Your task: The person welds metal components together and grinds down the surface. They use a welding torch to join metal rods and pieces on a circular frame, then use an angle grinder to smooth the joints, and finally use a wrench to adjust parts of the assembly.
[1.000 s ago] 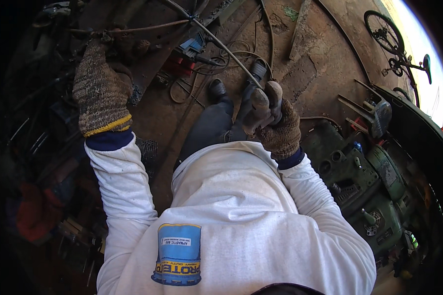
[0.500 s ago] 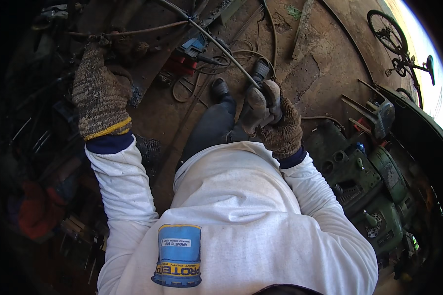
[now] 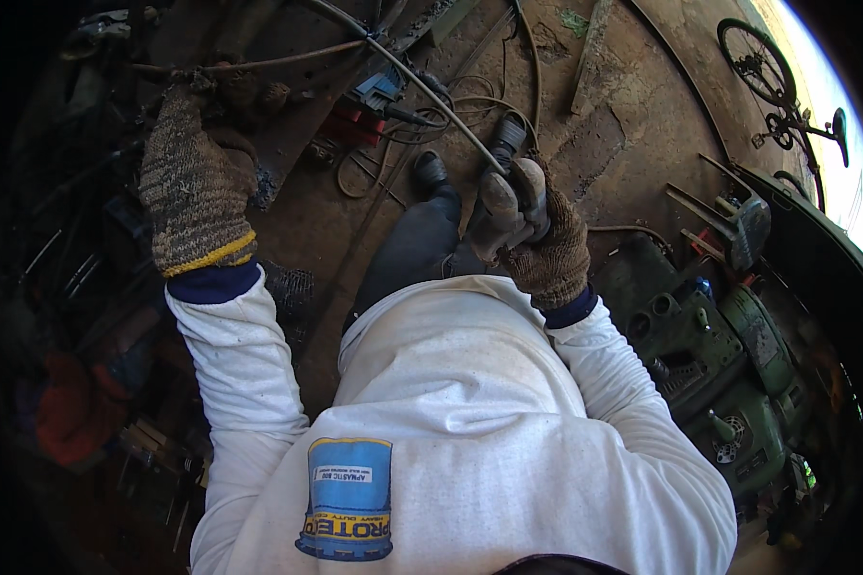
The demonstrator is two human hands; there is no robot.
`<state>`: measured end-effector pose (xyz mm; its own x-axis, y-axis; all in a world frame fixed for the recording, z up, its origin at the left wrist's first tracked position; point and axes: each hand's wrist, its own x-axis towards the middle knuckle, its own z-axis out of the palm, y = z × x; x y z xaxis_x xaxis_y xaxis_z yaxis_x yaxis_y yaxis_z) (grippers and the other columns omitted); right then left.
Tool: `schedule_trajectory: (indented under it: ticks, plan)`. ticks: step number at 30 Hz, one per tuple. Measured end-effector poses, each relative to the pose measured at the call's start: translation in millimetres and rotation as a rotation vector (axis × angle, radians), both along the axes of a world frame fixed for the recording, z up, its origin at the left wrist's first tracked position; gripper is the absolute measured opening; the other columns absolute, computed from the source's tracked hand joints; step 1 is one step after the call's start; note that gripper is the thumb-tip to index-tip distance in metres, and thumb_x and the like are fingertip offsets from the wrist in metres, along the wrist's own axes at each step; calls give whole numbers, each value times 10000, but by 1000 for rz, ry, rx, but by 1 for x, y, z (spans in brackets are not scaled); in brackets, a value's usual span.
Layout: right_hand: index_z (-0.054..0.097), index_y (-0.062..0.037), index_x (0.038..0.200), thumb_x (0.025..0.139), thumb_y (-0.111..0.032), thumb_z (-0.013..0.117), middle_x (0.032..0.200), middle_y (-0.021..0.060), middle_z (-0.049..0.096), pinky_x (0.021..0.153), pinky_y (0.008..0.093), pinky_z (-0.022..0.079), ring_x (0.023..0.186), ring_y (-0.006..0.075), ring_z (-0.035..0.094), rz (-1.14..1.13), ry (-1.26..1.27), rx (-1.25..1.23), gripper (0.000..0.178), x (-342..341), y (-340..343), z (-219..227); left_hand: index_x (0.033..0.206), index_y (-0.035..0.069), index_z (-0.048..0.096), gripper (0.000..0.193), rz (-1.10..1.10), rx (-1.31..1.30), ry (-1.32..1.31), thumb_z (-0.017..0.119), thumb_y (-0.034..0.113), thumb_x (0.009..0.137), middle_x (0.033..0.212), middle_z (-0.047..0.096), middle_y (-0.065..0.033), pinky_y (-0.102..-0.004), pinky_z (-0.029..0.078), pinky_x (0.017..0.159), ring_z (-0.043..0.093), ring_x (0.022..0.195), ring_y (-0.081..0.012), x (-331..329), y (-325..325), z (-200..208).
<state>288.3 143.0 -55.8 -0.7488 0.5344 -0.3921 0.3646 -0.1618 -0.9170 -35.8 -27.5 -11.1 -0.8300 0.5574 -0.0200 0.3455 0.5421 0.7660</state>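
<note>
My right hand (image 3: 537, 220), in a brown knitted glove with worn grey fingers, is closed round the near end of a long thin metal rod (image 3: 431, 88). The rod slants up and left, crossing a thinner rusty rod (image 3: 297, 55) near the top. My left hand (image 3: 197, 182), in a matching glove with a yellow-edged cuff, is bent at the far left beside a dark metal workpiece (image 3: 302, 125). Its fingers curl near the rusty rod's left end; what they hold is lost in shadow.
A blue and red machine (image 3: 369, 101) with coiled cables (image 3: 479, 110) sits on the floor ahead of my feet. Green machinery (image 3: 700, 335) stands close on my right. A bicycle (image 3: 767, 81) is at the far right, and dark clutter lies on my left.
</note>
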Motion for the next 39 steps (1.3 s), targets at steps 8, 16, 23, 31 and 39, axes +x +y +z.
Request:
schedule_trajectory:
  ticks: [8, 16, 23, 31, 39]
  plan:
    - [523, -20, 1295, 715, -139, 835, 1173, 122, 651, 901, 334, 518, 1064, 207, 640, -10, 6, 30, 669, 1, -2, -7, 1177, 34, 567, 278, -76, -179, 207, 551, 65, 901, 1162, 636, -103, -383, 513, 946, 616, 1098, -246, -1, -1, 3]
    - [531, -21, 1285, 724, -127, 820, 1148, 120, 662, 895, 333, 520, 1045, 207, 649, -40, 9, -10, 641, -2, -3, -3, 1183, 34, 566, 292, -107, -270, 302, 554, 47, 891, 1166, 637, -106, -373, 510, 946, 616, 1103, -244, -1, -2, 7]
    - [533, -17, 1285, 711, -118, 823, 1136, 122, 665, 893, 333, 517, 1032, 204, 652, 39, -22, 116, 651, 0, 0, -3, 1188, 34, 566, 306, -122, -352, 380, 557, 32, 882, 1169, 638, -108, -364, 506, 946, 615, 1106, -242, 0, -2, 9]
    - [539, -18, 1277, 691, -98, 831, 1166, 134, 654, 905, 348, 517, 1056, 222, 645, -307, 284, -652, 659, -3, -7, -2, 1193, 34, 565, 322, -138, -436, 459, 560, 14, 872, 1173, 639, -110, -354, 503, 946, 614, 1111, -240, 1, 0, 10]
    - [541, -17, 1274, 686, -72, 827, 1171, 138, 653, 912, 353, 516, 1059, 228, 644, -155, 159, -322, 656, -5, -4, 2, 1199, 35, 565, 339, -148, -509, 533, 563, -4, 862, 1177, 640, -113, -344, 499, 946, 613, 1116, -238, 2, 0, 12]
